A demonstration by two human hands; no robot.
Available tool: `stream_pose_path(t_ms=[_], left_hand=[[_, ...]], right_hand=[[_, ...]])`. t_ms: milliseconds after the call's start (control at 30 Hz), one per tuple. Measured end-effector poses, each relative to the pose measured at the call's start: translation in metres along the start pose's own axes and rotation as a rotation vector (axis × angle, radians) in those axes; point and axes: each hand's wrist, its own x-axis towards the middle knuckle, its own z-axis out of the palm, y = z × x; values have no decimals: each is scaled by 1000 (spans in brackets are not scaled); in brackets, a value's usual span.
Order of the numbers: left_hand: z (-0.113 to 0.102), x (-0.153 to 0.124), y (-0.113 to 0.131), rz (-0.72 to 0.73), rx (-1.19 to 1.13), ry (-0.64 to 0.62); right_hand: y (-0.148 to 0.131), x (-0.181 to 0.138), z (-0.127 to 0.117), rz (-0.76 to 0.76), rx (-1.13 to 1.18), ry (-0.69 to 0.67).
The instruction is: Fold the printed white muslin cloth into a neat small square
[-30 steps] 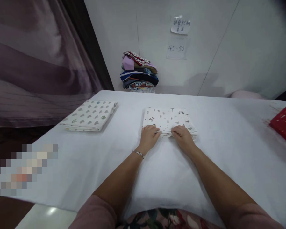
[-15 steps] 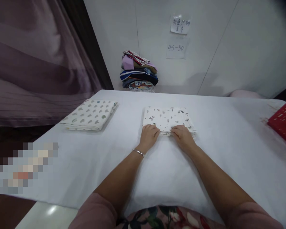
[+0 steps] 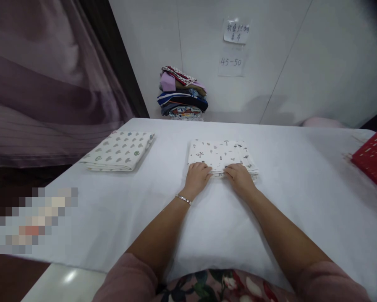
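folded printed cloth (image 3: 220, 152) on the white-covered table (image 3: 207, 235), in front of you and between you and the wall. judged by eye, it is light, soft and limp, with little risk of breaking; its stacked layers are likely to slide over one another or sag if you lift only the top one. the surest hold is probably the near edge, thumbs under and fingers over, taking every layer at two well-separated places. the cloth lies flat, its layered near edge facing you and its far edge facing the wall. its long axis appears to run left to right, across your body, though the slanted view shortens its depth.

your left hand (image 3: 198, 176) grips the near edge left of the middle; your right hand (image 3: 239, 178) grips the same edge right of the middle. both have fingertips on top; you cannot tell how many layers each pinches.

farther out, a second folded cloth (image 3: 121, 151) lies to the left, well apart; a red basket (image 3: 373, 157) sits at the right; a fabric stack (image 3: 182, 92) rises beyond the far edge.
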Motion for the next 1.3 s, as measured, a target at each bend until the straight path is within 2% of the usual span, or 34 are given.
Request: stream_pose_path(t_ms=[233,433,667,900,1100,1300], left_hand=[[-1,0,3,15,48,60],[-1,-2,4,39,31,-5],[-2,-3,3,14,-26,-44],[1,-1,2,4,-10,8],[2,4,1,-29,23,61],[4,1,3,3,69,-16]], right_hand=[[-4,-3,-6,-26,12,105],[0,-9,-3,-28,-2,31],[2,-10,-2,-33,16,27],[2,-8,-2,-32,4,52],[-1,0,1,60,-3,136],[3,-5,7,-6,-34,51]])
